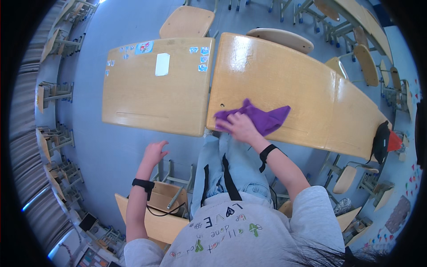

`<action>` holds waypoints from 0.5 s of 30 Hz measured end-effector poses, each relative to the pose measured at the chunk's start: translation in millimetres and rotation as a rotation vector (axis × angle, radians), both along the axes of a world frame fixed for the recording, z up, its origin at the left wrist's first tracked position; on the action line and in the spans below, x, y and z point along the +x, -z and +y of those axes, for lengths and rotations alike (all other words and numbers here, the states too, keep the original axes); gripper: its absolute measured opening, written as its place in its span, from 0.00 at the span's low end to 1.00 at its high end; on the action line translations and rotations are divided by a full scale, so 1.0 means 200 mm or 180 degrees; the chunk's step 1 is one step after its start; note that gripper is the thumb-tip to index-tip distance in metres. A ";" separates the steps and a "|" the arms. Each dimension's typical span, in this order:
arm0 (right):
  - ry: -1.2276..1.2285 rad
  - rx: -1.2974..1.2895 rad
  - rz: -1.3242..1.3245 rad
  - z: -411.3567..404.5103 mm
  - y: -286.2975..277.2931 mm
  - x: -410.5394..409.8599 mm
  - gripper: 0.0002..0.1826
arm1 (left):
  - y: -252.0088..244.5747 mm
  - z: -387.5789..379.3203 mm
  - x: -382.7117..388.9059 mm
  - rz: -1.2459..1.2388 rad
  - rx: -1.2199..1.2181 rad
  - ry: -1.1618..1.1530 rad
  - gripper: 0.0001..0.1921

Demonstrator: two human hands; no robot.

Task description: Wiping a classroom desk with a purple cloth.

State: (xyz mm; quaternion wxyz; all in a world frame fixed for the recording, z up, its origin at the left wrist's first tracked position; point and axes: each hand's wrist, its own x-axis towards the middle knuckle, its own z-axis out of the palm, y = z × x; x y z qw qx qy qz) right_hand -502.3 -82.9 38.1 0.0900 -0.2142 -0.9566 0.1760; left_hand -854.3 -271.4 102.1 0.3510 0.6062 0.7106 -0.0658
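Observation:
A crumpled purple cloth point(269, 119) lies on the near left part of the right wooden desk point(273, 76). My right hand point(243, 127) presses down on it, the fingers blurred and partly bent into the fabric near the desk's front left corner. Above the floor, in front of the left wooden desk point(150, 93), hangs my left hand point(155, 153). It holds nothing, and its thumb stands apart from the fingers. Small blue stickers point(204, 51) and a white paper rectangle point(162, 64) are on the left desk's top.
A narrow gap separates the two desks. Wooden chairs point(188, 21) stand behind them, and another chair point(166, 197) is below my left hand. A black item point(380, 143) with a red part hangs at the far right desk end. More desks and chairs line the room.

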 end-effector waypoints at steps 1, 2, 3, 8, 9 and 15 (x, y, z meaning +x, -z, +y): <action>0.0663 0.0110 -0.0142 0.07 -0.02 0.00 0.27 | 0.01 -0.06 -0.04 0.0083 -0.0034 -0.0058 0.17; 0.1247 0.0483 -0.0246 0.16 -0.04 -0.01 0.27 | 0.03 -0.12 -0.10 0.0062 -0.0003 -0.0099 0.17; 0.1821 0.0566 -0.0306 0.27 -0.03 0.02 0.27 | 0.05 -0.15 -0.12 0.0132 -0.0141 -0.0429 0.15; 0.2511 0.0547 -0.0826 0.54 0.04 -0.02 0.26 | 0.11 -0.25 -0.12 0.0265 -0.0124 -0.0830 0.12; 0.2609 0.0650 -0.0914 0.50 0.06 -0.07 0.26 | 0.11 -0.26 -0.11 0.0239 -0.0121 -0.0797 0.11; 0.2590 0.0241 -0.1052 0.28 0.00 -0.10 0.28 | 0.13 -0.23 -0.04 -0.0079 0.0160 -0.0575 0.09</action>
